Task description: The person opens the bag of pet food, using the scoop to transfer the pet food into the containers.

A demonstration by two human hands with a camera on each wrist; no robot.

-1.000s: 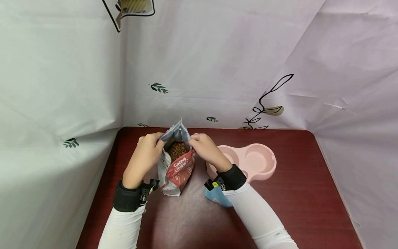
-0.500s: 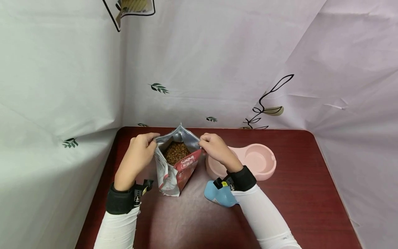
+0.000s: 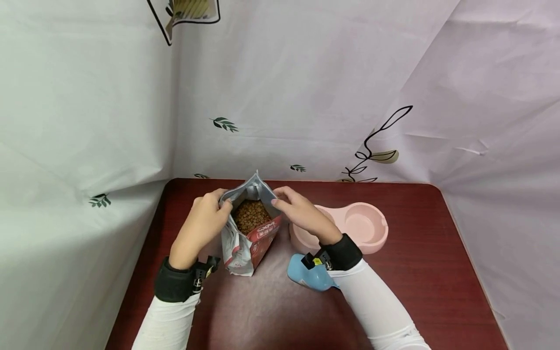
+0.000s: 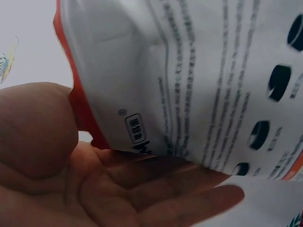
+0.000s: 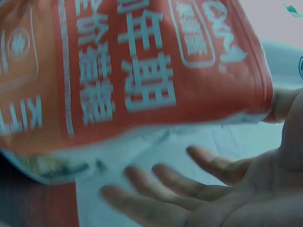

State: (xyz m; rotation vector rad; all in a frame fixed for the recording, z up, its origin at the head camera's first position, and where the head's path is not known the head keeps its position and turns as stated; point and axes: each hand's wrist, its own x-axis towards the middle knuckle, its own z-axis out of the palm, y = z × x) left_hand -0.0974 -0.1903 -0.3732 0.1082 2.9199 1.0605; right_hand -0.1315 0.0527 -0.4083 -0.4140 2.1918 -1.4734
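Note:
A red and silver pet food bag [image 3: 264, 233] stands upright on the table, its top spread wide with brown kibble [image 3: 251, 216] inside. My left hand [image 3: 203, 218] pinches the left edge of the mouth, thumb over the rim. In the left wrist view its fingers [image 4: 180, 194] pass along the printed white side. My right hand [image 3: 304, 214] is at the opposite edge, thumb close to the rim. The right wrist view shows its fingers [image 5: 165, 189] spread and apart from the bag's red face; whether the thumb touches the bag is hard to tell.
A pink double pet bowl [image 3: 365, 226] sits right of the bag, partly behind the right forearm. A blue scoop [image 3: 308, 274] lies in front of it, its handle end hidden by the right sleeve. White patterned cloth [image 3: 284, 97] hangs behind the dark red table [image 3: 433, 272].
Both hands pulled the bag's mouth wider, showing more kibble. Then the left hand came slightly inward, and the right hand's fingers loosened from the right edge.

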